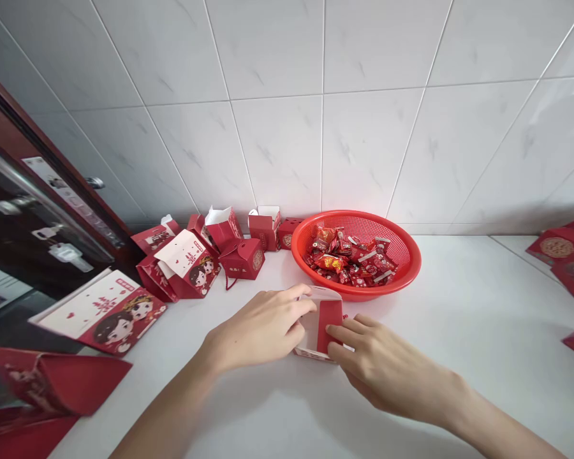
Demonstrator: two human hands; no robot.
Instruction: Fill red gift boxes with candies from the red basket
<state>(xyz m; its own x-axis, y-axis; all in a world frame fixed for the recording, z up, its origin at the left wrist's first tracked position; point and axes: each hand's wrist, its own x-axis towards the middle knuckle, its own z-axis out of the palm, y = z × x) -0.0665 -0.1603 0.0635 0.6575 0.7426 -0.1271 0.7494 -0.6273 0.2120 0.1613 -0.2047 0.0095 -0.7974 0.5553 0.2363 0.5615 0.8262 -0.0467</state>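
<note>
In front of me on the white tabletop lies a small paper candy box, its white inside showing and a red flap along its right side. My left hand grips the box's left side, fingers bent over the edge and reaching inside. The fingers of my right hand are closed on the right side, pressing at the red flap. A bit of red cord shows beside the right fingers. Parts of the box's side walls are hidden behind my hands.
Behind the box stands a red plastic basket of wrapped candies. Several red and white boxes sit at the left, near a dark door with keys. More red boxes lie at far right. A tiled wall rises behind.
</note>
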